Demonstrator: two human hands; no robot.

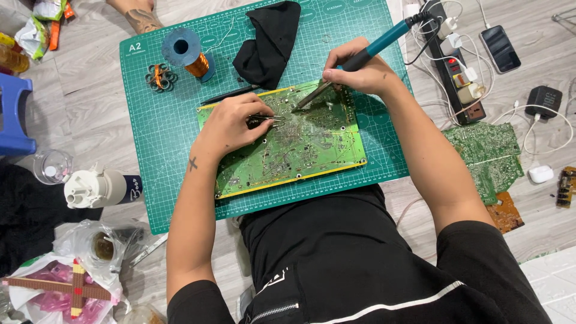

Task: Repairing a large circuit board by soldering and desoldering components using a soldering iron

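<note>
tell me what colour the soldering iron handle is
Teal with a black grip, on the soldering iron in the right hand, head view.

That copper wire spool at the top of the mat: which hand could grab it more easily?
Probably the left hand: the copper wire spool lies on its side of the circuit board. The right hand holds the soldering iron.

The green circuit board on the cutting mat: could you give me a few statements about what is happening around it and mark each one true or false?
1. The right hand holds a soldering iron with its tip on the circuit board. True.
2. The left hand is empty. False: it holds tweezers against the board.
3. The board lies on a green cutting mat. True.
4. A spool of copper wire stands on the board. False: it stands on the mat, apart from the board.
5. A black cloth lies on the mat beyond the board. True.
</note>
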